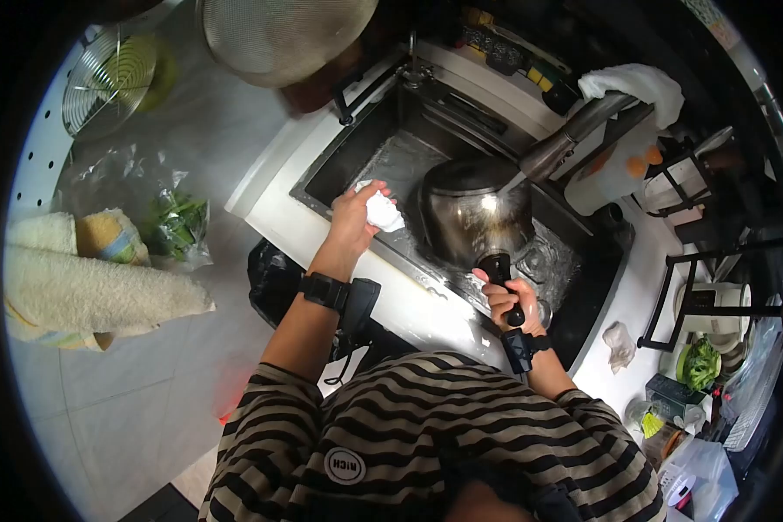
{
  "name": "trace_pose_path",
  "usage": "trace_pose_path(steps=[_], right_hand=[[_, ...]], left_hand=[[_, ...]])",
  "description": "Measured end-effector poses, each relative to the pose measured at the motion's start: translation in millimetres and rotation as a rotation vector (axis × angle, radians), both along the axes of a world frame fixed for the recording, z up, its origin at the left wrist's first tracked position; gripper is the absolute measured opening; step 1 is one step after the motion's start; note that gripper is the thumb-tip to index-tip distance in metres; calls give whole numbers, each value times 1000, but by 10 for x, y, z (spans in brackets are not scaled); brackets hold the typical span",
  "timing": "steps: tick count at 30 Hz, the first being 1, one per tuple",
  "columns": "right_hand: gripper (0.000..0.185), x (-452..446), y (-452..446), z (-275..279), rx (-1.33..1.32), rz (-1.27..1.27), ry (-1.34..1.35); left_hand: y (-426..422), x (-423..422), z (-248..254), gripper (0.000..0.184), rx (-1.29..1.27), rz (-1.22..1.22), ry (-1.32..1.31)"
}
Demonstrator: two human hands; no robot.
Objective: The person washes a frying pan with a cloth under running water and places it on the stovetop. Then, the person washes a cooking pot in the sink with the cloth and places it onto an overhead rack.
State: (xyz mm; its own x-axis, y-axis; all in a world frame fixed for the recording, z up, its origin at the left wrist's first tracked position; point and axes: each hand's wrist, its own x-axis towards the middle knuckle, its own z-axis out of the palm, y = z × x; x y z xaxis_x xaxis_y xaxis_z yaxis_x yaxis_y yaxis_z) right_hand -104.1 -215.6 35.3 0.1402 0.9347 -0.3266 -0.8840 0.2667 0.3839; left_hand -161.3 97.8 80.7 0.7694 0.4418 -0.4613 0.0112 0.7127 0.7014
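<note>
My right hand (511,302) is closed around the black handle (498,271) of a metal saucepan (470,213). The pan is tilted over the sink (322,178), its darkened side turned up. A stream of water from the faucet (552,155) runs onto it. In my left hand (354,217) is a crumpled white cloth (381,210), gripped at the sink's left edge, apart from the pan. Water lies in the basin around the pan. The pan's inside is hidden from me.
Towels (96,278) hang at the left, near a clear plastic bag (178,224) of greens. A large mesh strainer (287,35) is at the top. Black racks (692,300) and a bottle (593,184) stand right of the sink. A white cloth (639,87) drapes by the faucet.
</note>
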Motion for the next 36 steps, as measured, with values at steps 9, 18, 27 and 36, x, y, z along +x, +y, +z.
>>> trace_pose_path(steps=[9,18,27,36], right_hand=[[11,165,-227,272,-613,201,-540],[16,-563,-928,823,-607,13,-421],[26,-1413,-1139,1114,-398,-428,-349],[30,-1923,-946,1386,-270,-750,-415]], left_hand=[[-136,110,72,19,-19,-72,-33],[-244,227,-172,15,-29,-188,15],[-691,524,-275,16,-31,-423,24],[-880,602,-411,16,-88,-575,43]])
